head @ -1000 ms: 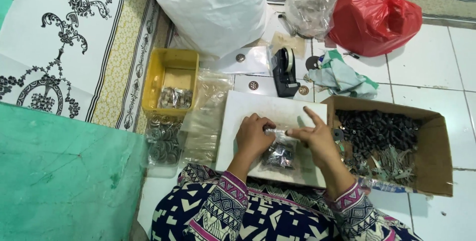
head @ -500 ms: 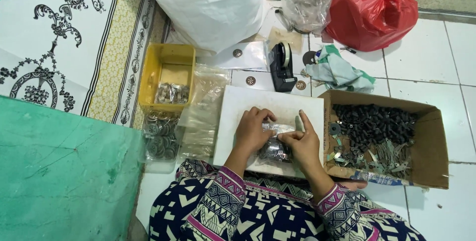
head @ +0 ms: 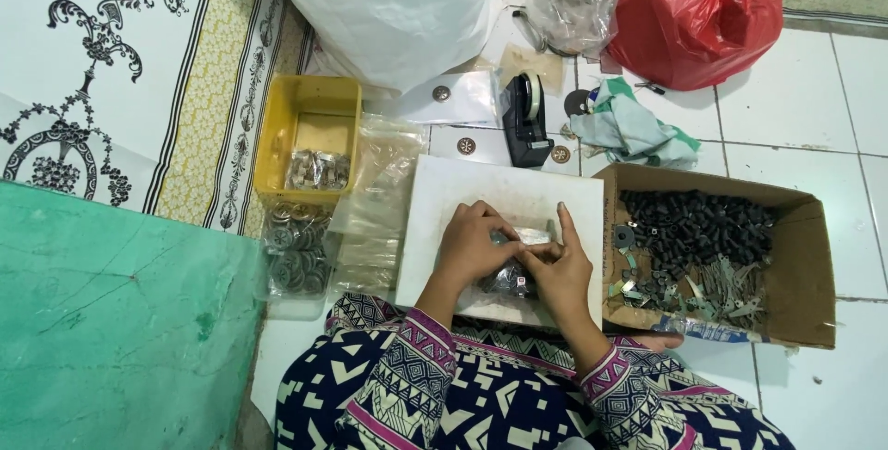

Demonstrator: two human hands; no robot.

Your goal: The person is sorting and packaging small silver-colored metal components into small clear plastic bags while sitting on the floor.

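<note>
Both hands rest on a white board (head: 462,193) across my lap. My left hand (head: 470,248) and my right hand (head: 561,271) together pinch a small clear plastic packet (head: 514,265) filled with dark metal parts, fingers folding its top edge. A cardboard box (head: 803,256) of black cylinders and small metal pieces stands just right of my right hand. A black tape dispenser (head: 524,121) sits beyond the board.
A yellow tray (head: 277,140) with filled packets is at the left, above a clear bag of round metal discs (head: 294,252). Empty clear bags (head: 377,200) lie beside the board. A white sack (head: 388,6), red bag (head: 696,17) and green cloth (head: 111,320) surround the spot.
My right hand has drawn in from the box side and closed onto the packet beside my left hand; the raised finger is now down on the packet's top edge.
</note>
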